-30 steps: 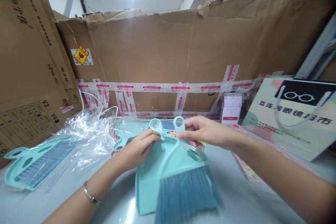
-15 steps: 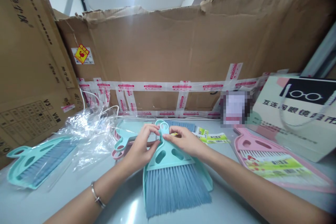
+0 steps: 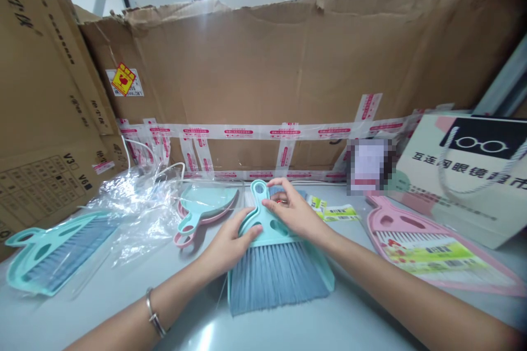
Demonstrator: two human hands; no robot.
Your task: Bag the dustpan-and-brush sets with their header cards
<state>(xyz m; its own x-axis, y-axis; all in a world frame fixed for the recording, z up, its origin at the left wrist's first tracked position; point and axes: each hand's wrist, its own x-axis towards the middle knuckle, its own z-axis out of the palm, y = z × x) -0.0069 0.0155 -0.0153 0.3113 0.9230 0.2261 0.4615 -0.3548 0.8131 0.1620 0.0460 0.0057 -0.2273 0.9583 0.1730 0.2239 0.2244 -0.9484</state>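
Note:
A turquoise hand brush with blue-grey bristles lies on a matching turquoise dustpan, the two handles lined up at the far end. My left hand grips the left edge of the pair, thumb on top of the brush's body and fingers out of sight beneath. On the right, my right hand is closed around the neck of the handles, its thumb on the brush. Something small and red shows between its fingers, too small to make out. The bristles point toward me.
At left lie a bagged turquoise brush set and crumpled clear plastic. Stacked turquoise and pink dustpans sit behind my left hand. Green-yellow labels, a pink brush set and a paper bag are at right. Cardboard walls the back.
My left hand has slid down from the handle to the side of the brush and dustpan. Brush and dustpan now sit more squarely together, with the handles more aligned.

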